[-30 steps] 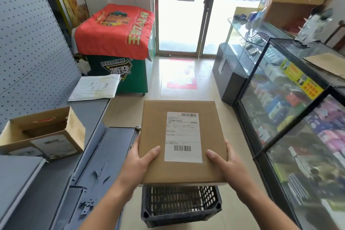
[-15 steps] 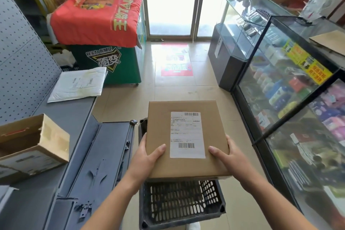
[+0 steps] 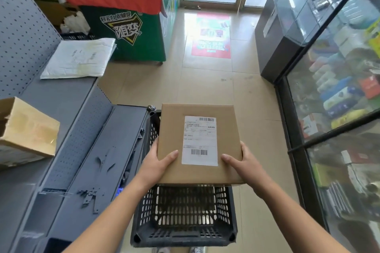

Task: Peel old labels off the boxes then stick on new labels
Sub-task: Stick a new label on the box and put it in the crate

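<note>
Brought down over the last second toward the black crate (image 3: 183, 238) and now held level above its far half: the cardboard box (image 3: 172, 129). Gripped at both near corners, left hand (image 3: 158, 164) on one side, right hand (image 3: 242, 165) on the other, thumbs flat on top, fingers hidden beneath. Cannot tell whether resting on the crate's rim or hovering. Still whole and flat on top, the old label (image 3: 199, 140), no corner lifted; so peeling not yet begun, probably setting down first. Left of the crate, hard against it, a grey metal panel (image 3: 115, 150); right of the crate, a narrow strip of floor (image 3: 261, 139) before the glass cabinet (image 3: 339, 88); beyond the crate, open floor.
</note>
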